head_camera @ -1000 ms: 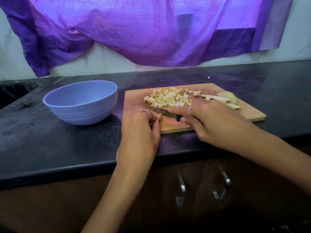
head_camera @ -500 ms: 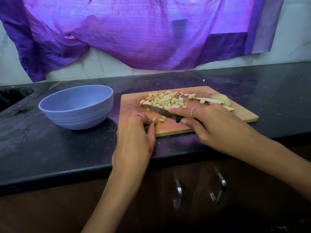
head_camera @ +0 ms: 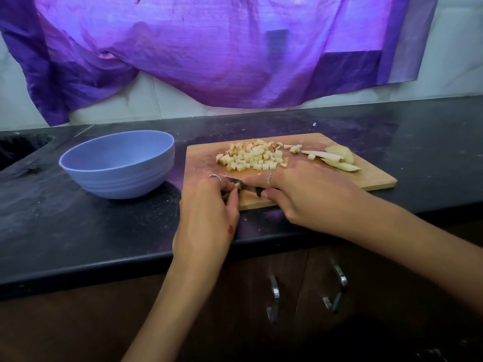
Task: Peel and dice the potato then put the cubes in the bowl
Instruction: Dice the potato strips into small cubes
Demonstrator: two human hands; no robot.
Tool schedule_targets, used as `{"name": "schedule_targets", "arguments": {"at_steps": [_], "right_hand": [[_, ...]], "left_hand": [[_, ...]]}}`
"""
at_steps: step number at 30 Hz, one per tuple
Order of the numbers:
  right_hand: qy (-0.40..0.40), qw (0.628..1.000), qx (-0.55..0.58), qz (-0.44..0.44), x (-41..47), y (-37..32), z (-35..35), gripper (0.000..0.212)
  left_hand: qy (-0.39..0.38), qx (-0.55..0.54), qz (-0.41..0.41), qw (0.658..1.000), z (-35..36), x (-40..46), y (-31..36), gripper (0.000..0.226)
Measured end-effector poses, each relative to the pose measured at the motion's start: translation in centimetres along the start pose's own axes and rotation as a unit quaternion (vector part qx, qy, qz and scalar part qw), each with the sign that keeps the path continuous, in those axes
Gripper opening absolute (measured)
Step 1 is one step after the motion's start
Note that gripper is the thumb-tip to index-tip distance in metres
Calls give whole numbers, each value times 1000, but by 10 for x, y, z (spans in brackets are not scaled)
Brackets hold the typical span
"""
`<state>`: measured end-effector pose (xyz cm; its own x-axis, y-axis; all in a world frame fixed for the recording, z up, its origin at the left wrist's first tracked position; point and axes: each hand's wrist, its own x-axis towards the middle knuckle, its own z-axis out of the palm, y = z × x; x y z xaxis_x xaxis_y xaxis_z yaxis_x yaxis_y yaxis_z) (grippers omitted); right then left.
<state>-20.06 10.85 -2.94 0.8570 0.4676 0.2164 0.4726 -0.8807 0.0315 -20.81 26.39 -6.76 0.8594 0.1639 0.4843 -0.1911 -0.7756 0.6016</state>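
Clearly dicing is underway: the right hand [head_camera: 311,197] grips the knife [head_camera: 244,188], left hand [head_camera: 209,212] fingers pinch a potato piece [head_camera: 237,186] on the cutting board [head_camera: 376,176]; cubes [head_camera: 253,158] lie heaped there, bowl [head_camera: 117,163] empty. Next, probably, another careful cut beside fingertips.

My left hand [head_camera: 209,205] curled tighter over potato bit [head_camera: 237,186] at near edge of board [head_camera: 203,163]; bit now mostly hidden under fingers, was plainly showing 1 s ago. Knife [head_camera: 244,188] in my right hand [head_camera: 300,194] drawn closer to left fingers, less blade visible. Loose small cubes by blade 0.5 s ago no longer seen.
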Motion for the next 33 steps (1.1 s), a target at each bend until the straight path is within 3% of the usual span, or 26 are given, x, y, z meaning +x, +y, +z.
{"name": "schedule_targets", "arguments": {"at_steps": [4,9,23,33], "right_hand": [[5,999,6,35,-16,10,-7,41],[76,995,51,37,-20,8,1,41],[37,999,23,-8,11,-5,0,39],[35,999,-5,-22,-17,1,0,39]], "left_hand": [[-4,-12,4,1000,-1,0,-1,8],[20,-5,10,1000,-4,-1,-1,12],[-15,1,16,1000,-9,6,-11,9],[-11,-7,14,1000,-10,5,-8,8]]}}
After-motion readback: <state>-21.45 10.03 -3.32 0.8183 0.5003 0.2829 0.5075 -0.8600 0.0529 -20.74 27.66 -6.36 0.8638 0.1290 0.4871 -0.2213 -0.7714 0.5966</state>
